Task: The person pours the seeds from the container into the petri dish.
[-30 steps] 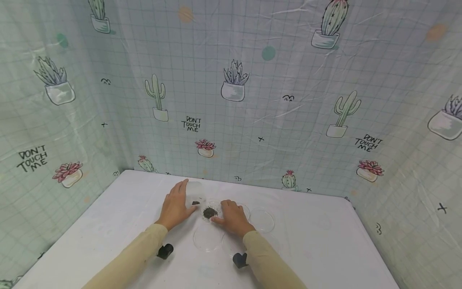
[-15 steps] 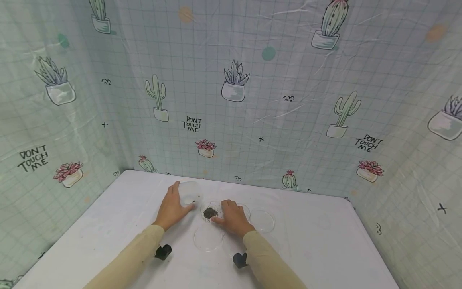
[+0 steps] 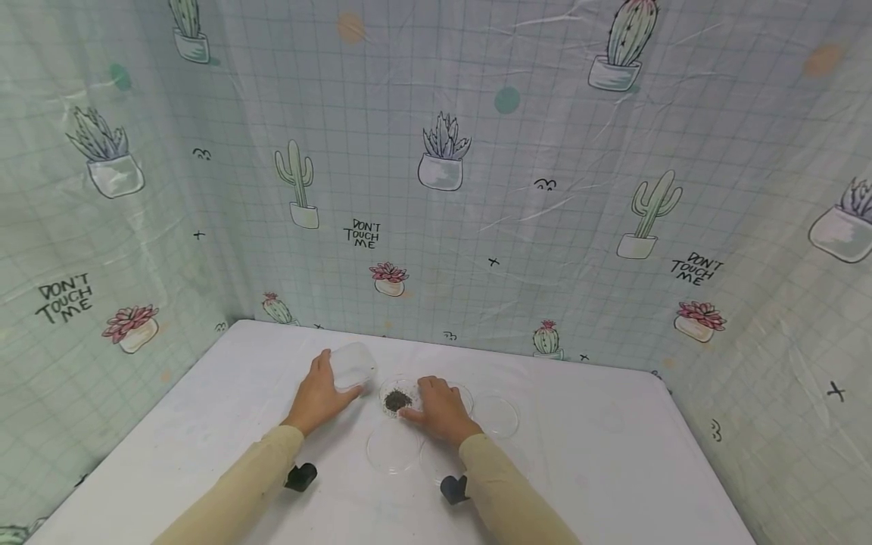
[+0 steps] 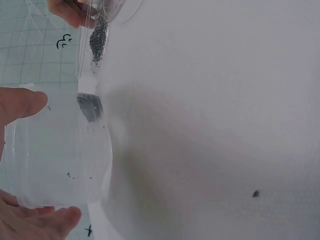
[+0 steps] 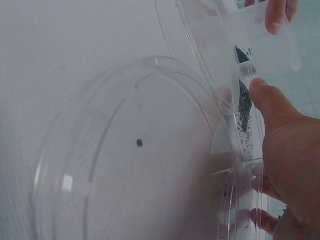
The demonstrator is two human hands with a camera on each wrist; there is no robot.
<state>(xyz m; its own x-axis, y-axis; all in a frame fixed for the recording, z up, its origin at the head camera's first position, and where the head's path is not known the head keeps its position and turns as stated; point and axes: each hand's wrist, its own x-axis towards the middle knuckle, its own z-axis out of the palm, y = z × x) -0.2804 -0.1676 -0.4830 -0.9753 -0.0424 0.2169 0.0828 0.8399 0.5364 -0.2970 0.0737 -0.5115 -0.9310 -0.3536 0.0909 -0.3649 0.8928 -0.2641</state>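
My left hand [image 3: 319, 395] grips a translucent plastic container [image 3: 354, 365] between thumb and fingers, left of a clear round dish. In the left wrist view the container [image 4: 60, 155] has a few dark specks on its wall and a dark patch near its rim. The clear dish [image 3: 384, 384] carries a heap of dark granules [image 3: 397, 401]. My right hand [image 3: 441, 409] holds this dish by its right side, with the thumb near the granules. In the right wrist view the thumb [image 5: 265, 95] lies along the dish's edge; the other fingers are partly hidden behind clear plastic.
More clear round dishes lie on the white table: one in front [image 3: 393, 448], one at the right [image 3: 495, 416], others partly under my right arm. A dark speck [image 4: 256, 193] sits on the tabletop in the left wrist view. A cactus-patterned curtain [image 3: 443, 250] stands behind.
My left hand has moved left and slightly toward me with the container, away from the granule dish. Dark granules seen in the container earlier have gone from the head view. My right hand stays put.
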